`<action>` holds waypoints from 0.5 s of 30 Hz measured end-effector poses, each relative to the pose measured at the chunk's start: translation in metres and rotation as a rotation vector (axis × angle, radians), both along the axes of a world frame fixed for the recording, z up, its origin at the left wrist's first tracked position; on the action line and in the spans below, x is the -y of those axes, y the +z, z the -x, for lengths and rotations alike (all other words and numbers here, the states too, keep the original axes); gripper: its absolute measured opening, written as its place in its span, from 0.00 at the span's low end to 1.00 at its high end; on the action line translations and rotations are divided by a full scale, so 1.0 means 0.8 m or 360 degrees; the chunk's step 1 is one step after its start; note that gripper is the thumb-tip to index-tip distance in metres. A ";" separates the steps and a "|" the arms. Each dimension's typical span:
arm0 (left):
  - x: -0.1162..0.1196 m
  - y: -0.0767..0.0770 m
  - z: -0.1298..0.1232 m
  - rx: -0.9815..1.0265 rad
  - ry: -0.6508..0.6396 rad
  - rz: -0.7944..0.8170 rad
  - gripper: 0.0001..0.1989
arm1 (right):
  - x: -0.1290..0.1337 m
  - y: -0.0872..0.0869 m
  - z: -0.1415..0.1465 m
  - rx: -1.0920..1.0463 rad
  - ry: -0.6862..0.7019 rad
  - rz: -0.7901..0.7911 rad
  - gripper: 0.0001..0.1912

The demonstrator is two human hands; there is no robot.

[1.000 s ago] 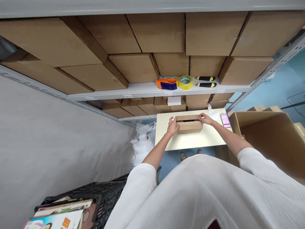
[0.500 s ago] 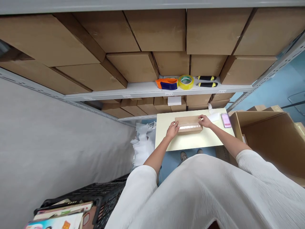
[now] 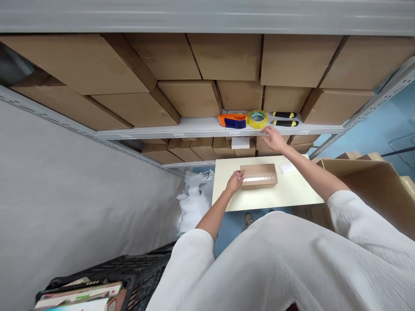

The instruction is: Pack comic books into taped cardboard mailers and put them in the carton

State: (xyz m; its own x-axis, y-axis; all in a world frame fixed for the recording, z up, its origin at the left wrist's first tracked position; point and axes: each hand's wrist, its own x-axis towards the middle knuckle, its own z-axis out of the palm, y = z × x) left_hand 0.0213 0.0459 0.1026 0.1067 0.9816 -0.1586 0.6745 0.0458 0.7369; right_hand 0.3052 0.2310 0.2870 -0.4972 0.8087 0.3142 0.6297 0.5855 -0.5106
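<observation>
Right hand [image 3: 274, 139] has left the small carton [image 3: 258, 176] & is up at the shelf [image 3: 201, 128] edge, fingers loose, holding nothing, just below the yellow tape roll [image 3: 257, 119]. Your left hand [image 3: 235, 181] stays open against the carton's left end, mid-tabletop [image 3: 266, 198]; its top seam looks taped.

Small box [image 3: 259, 176] on the desk [image 3: 266, 198], tape roll [image 3: 257, 119] and dispenser [image 3: 234, 120] on the shelf [image 3: 201, 128] behind.
</observation>
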 end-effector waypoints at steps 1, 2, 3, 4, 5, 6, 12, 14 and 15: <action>0.000 -0.001 -0.001 0.0014 0.0009 -0.0006 0.26 | -0.009 0.017 0.016 0.0064 0.0049 -0.0071 0.23; 0.000 -0.003 -0.002 0.0027 0.0013 -0.0012 0.25 | -0.016 0.033 0.032 0.0145 0.0099 -0.0126 0.24; 0.000 -0.004 -0.003 0.0039 0.0015 -0.0017 0.25 | -0.021 0.046 0.050 0.0237 0.0148 -0.0172 0.25; 0.000 -0.005 -0.004 0.0048 0.0015 -0.0020 0.25 | -0.026 0.057 0.067 0.0318 0.0177 -0.0214 0.26; 0.000 -0.006 -0.005 0.0056 0.0013 -0.0022 0.25 | -0.031 0.066 0.085 0.0398 0.0201 -0.0248 0.27; 0.000 -0.008 -0.006 0.0061 0.0013 -0.0021 0.25 | -0.034 0.072 0.101 0.0474 0.0219 -0.0277 0.28; 0.001 -0.019 -0.010 0.0114 0.0055 -0.0021 0.25 | -0.047 0.071 0.161 0.0751 0.0067 -0.0278 0.31; 0.001 -0.022 -0.011 0.0139 0.0071 -0.0044 0.25 | -0.050 0.065 0.167 0.0778 -0.0006 -0.0239 0.29; 0.001 -0.024 -0.012 0.0151 0.0074 -0.0053 0.24 | -0.051 0.063 0.169 0.0786 -0.0027 -0.0224 0.29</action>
